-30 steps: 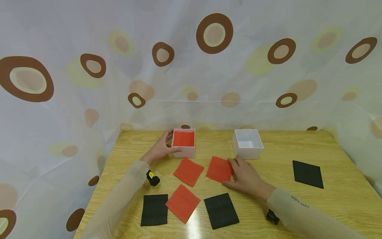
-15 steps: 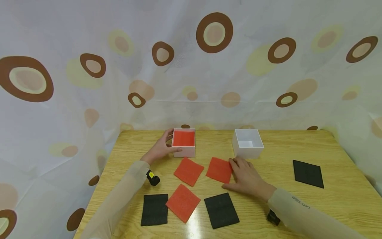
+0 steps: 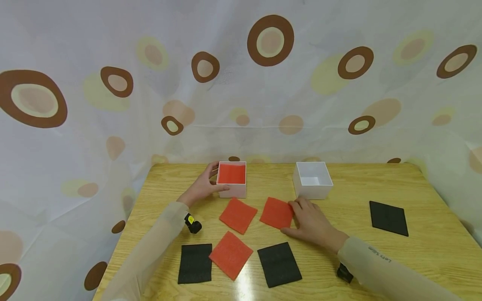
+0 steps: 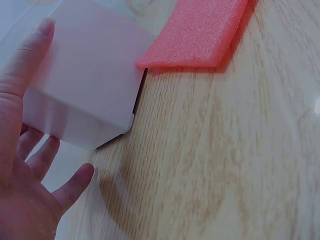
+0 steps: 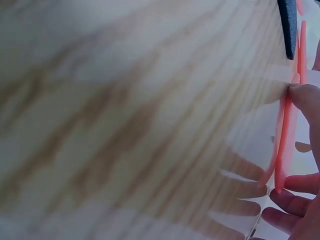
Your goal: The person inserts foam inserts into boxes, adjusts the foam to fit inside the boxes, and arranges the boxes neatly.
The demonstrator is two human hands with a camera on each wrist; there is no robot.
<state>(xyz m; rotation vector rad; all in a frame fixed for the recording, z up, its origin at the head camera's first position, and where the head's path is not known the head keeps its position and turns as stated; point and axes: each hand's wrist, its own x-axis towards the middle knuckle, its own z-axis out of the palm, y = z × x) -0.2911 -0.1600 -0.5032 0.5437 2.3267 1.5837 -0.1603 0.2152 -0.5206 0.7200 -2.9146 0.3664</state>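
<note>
The thumb [image 5: 304, 95] of the right hand [image 3: 314, 223] has drawn in against the red square [image 3: 276, 212], pinched between it and the curved fingertips [image 5: 289, 201]. The square sits just left of that hand; farther left, the left hand [image 3: 201, 187] grips a white box [image 3: 236, 192].

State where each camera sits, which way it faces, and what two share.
Head: on the head, facing forward and down at the table and patterned backdrop; left hand, right hand and sleeves show.
Left wrist: on that wrist, facing the left box; the left hand shows.
Right wrist: on that wrist, facing across the table at the rightmost red square; the right hand shows.
Head and left wrist both show the left hand on the left box.
</note>
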